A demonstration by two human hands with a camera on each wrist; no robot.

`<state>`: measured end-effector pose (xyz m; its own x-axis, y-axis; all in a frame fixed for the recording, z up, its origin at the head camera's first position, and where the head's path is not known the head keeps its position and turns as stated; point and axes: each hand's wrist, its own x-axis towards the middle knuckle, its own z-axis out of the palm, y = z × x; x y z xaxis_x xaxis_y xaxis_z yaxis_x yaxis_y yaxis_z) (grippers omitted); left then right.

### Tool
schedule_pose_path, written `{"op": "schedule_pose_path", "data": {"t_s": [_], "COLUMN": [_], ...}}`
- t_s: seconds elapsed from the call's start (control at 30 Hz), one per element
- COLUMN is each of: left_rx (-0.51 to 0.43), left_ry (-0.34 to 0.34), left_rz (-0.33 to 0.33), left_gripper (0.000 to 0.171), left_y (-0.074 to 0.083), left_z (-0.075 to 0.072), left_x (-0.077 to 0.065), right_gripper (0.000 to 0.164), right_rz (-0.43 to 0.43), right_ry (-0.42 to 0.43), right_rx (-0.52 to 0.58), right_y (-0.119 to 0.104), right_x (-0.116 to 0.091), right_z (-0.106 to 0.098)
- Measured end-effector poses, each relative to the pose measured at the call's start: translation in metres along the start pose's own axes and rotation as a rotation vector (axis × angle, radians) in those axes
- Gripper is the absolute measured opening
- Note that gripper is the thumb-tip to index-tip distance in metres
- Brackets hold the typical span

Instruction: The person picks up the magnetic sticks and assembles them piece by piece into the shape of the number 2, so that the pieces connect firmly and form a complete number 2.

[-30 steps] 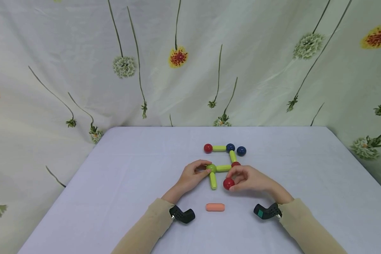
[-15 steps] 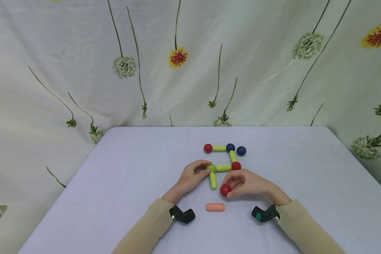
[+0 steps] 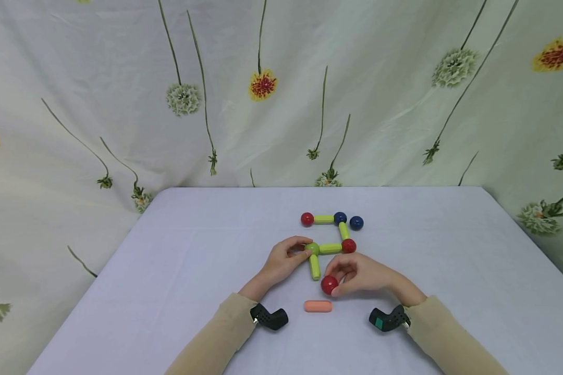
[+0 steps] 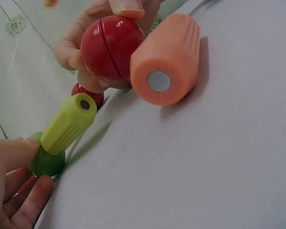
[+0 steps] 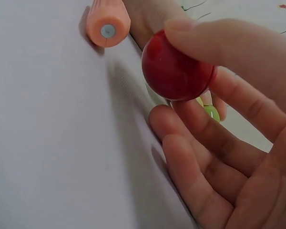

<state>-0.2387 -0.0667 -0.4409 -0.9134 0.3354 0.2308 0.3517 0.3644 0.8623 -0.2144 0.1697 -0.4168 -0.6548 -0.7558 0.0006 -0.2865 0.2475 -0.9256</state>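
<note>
My left hand (image 3: 283,261) pinches the green ball (image 3: 312,249) between thumb and fingers. From that ball one lime stick (image 3: 315,267) points toward me, and another lime stick (image 3: 330,249) runs right to a red ball (image 3: 349,246). Thumb and fingers of my right hand (image 3: 362,273) hold a loose red ball (image 3: 329,285), close by the free end of the stick that points toward me. In the left wrist view that stick's end (image 4: 85,104) shows a round metal disc. An orange stick (image 3: 318,306) lies on the cloth just nearer to me than the held red ball.
Farther back, a lime stick (image 3: 344,230) joins the chain's red ball to a blue ball (image 3: 340,218). From there another lime stick (image 3: 323,220) reaches a red ball (image 3: 307,219) on the left. A separate blue ball (image 3: 356,223) sits right of the chain on the white tablecloth (image 3: 206,234).
My right hand has moved toward me and slightly left with the red ball, uncovering the chain's red ball. The left hand has stayed at the green ball.
</note>
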Motion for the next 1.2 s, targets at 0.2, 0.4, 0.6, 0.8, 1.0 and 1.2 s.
{"op": "schedule_pose_path", "data": {"t_s": [0.2,0.4,0.6,0.8,1.0,1.2], "left_rx": [-0.007,-0.003,-0.014,-0.005,-0.025,-0.014], "left_ry": [-0.002,-0.012,-0.004,-0.008,-0.006,-0.004], "left_rz": [-0.001,-0.012,-0.001,-0.003,0.001,0.001], "left_gripper": [0.026,0.027,0.027,0.026,0.028,0.027], "left_y": [0.015,0.013,-0.002,0.001,0.001,0.003], "left_z": [-0.002,-0.002,0.001,0.000,0.000,0.000], "left_x": [-0.004,-0.003,0.001,-0.001,-0.001,-0.001], "right_gripper": [0.028,0.029,0.030,0.032,0.030,0.028], "right_rz": [0.000,-0.021,-0.027,-0.029,-0.014,-0.012], "right_ry": [0.009,0.023,0.039,0.061,0.112,0.148], "right_rx": [-0.048,-0.079,-0.112,-0.116,-0.116,-0.145], "right_y": [0.000,0.002,0.002,0.002,0.003,-0.006], "right_x": [0.001,0.003,0.004,0.004,0.005,0.005], "right_z": [0.002,0.005,0.006,0.008,0.013,0.018]}}
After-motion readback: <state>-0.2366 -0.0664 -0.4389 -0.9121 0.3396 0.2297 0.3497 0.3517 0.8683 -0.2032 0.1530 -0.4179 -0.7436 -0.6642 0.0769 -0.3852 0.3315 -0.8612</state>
